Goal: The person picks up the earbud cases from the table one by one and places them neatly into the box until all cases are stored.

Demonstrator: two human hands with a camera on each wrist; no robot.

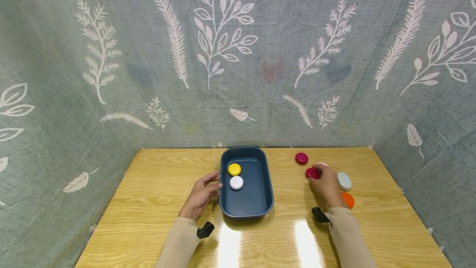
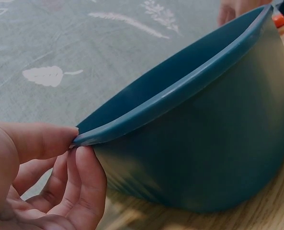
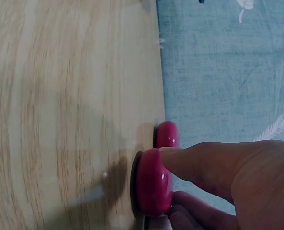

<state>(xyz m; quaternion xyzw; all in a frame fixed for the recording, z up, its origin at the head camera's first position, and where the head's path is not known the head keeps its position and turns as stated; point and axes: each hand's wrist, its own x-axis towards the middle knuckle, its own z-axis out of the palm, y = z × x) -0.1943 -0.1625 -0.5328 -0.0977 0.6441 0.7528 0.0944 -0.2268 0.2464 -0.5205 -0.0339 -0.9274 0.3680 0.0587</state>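
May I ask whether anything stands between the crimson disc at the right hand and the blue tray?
Nothing visible does: only tabletop separates the crimson disc from the raised wall of the blue tray; the other crimson disc lies farther back.

Pale wooden table, grain running side to side in the head view; two bright glare patches on its near part. Grey-green cloth hangs behind and along both sides, lightly creased. White leafy sprigs and feather-like fronds printed on it; faint red heart mid-cloth, blurred blue hearts either side.
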